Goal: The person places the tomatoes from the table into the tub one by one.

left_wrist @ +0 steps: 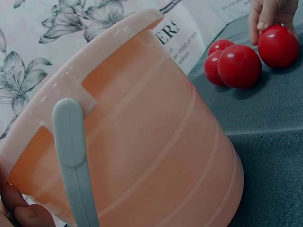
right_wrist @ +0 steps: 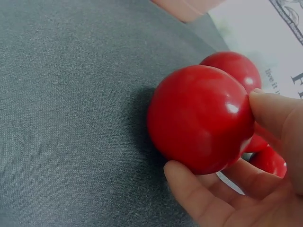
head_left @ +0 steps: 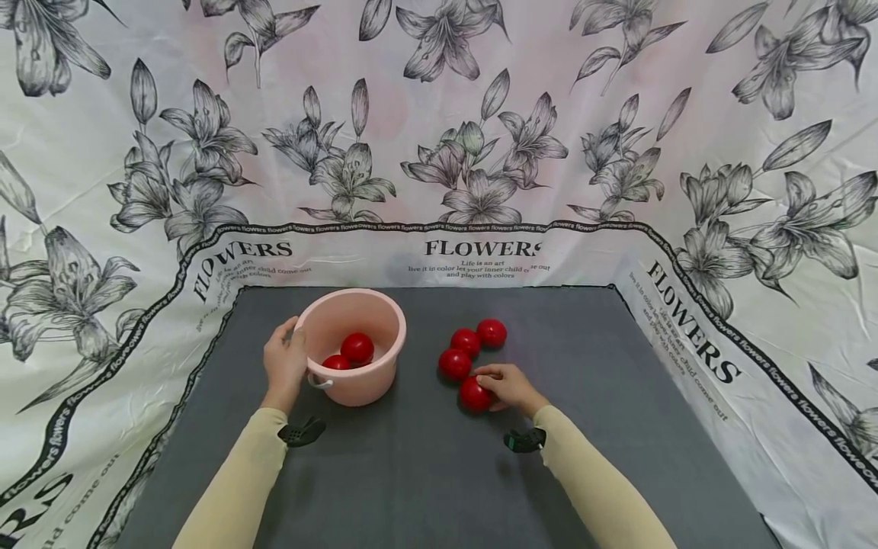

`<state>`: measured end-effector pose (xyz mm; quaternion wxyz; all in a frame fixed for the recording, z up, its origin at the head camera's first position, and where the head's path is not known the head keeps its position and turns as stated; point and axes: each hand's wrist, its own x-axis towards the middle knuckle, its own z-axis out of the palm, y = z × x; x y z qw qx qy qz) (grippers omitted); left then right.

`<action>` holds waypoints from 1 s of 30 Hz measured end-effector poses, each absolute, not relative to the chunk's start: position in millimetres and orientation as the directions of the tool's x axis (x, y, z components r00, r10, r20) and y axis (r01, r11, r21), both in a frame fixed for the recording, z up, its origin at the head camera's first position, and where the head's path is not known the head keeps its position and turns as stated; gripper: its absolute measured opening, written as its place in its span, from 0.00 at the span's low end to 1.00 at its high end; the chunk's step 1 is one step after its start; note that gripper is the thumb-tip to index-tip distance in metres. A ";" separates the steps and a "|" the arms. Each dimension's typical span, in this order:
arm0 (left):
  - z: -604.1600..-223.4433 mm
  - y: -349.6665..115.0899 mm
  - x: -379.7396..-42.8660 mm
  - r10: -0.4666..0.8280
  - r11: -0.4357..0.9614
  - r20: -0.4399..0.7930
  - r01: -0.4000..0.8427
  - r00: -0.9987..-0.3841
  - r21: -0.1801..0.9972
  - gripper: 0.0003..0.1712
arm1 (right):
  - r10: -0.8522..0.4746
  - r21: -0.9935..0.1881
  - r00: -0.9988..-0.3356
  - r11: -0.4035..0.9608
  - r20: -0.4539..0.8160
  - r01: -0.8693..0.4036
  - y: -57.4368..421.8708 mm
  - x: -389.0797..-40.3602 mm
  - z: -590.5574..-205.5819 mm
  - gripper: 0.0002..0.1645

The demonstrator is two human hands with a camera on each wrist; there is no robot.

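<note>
A pink bucket [head_left: 363, 387] stands on the left part of the grey surface, its pale handle [left_wrist: 71, 151] hanging down the side. Two red balls [head_left: 357, 348] lie inside it. My left hand [head_left: 284, 366] grips the bucket's rim from the left, and only a few of its fingers [left_wrist: 33, 213] show in the left wrist view. To the right of the bucket, my right hand [head_left: 511, 387] holds a glossy red ball [right_wrist: 201, 120] between thumb and fingers. Close behind that ball, three more red balls [head_left: 455, 364] sit in a slanting row.
Grey cloth [head_left: 411, 473] covers the work surface. A white cloth printed with flowers and lettering [head_left: 480, 255] rises behind it and borders both sides. Both forearms wear pale yellow sleeves [head_left: 240, 476], with a dark wrist strap [head_left: 524, 441] on each.
</note>
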<state>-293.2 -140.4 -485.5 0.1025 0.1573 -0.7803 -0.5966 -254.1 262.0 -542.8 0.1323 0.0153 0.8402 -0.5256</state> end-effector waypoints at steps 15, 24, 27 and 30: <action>-486.8 -141.4 -294.1 -0.360 0.257 -0.021 -0.121 -0.933 0.959 0.28 | -0.087 -0.868 -0.973 0.474 -0.215 0.149 277.0 -260.1 -524.3 0.20; -487.0 -140.7 -295.3 -0.366 0.266 -0.020 -0.125 -0.931 0.956 0.27 | -0.044 -0.882 -0.990 0.460 -0.136 0.101 268.0 -295.2 -442.6 0.23; -487.6 -140.2 -295.6 -0.371 0.260 -0.035 -0.140 -0.928 0.955 0.28 | -0.070 -0.882 -0.992 0.468 -0.105 0.061 245.5 -307.4 -409.8 0.23; -486.8 -140.0 -296.2 -0.375 0.249 -0.050 -0.152 -0.926 0.957 0.28 | -0.116 -0.887 -0.990 0.461 -0.079 0.017 218.0 -315.0 -386.6 0.23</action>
